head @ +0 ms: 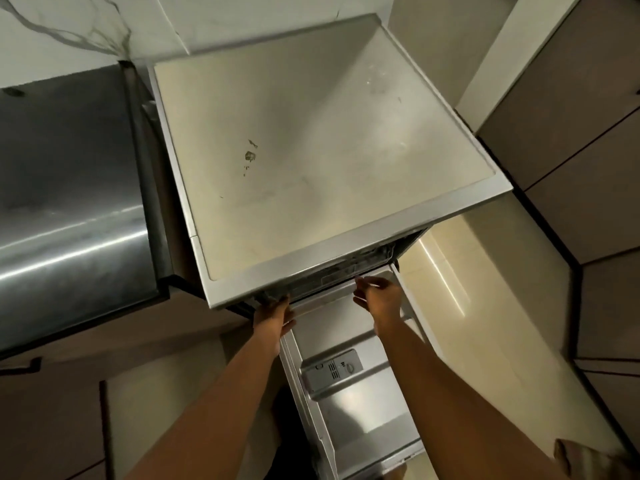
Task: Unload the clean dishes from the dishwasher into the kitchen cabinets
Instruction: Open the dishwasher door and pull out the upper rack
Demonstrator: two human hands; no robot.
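Observation:
I look straight down on a free-standing dishwasher [311,161] with a stained cream top. Its door [349,403] hangs open below me, steel inner face up, the detergent compartment [332,370] in its middle. Under the front lip shows the edge of the upper rack [343,268]; no dishes can be made out in it. My left hand [273,315] reaches under the left front corner, its fingers hidden beneath the lip. My right hand [375,294] is at the rack's front edge with fingers curled; whether they grip the rack is unclear.
A stainless-steel counter [69,188] adjoins the dishwasher on the left, with brown cabinet fronts [52,410] below it. More brown cabinet doors [571,150] line the right side. Glossy cream floor tiles [467,306] lie to the right of the open door.

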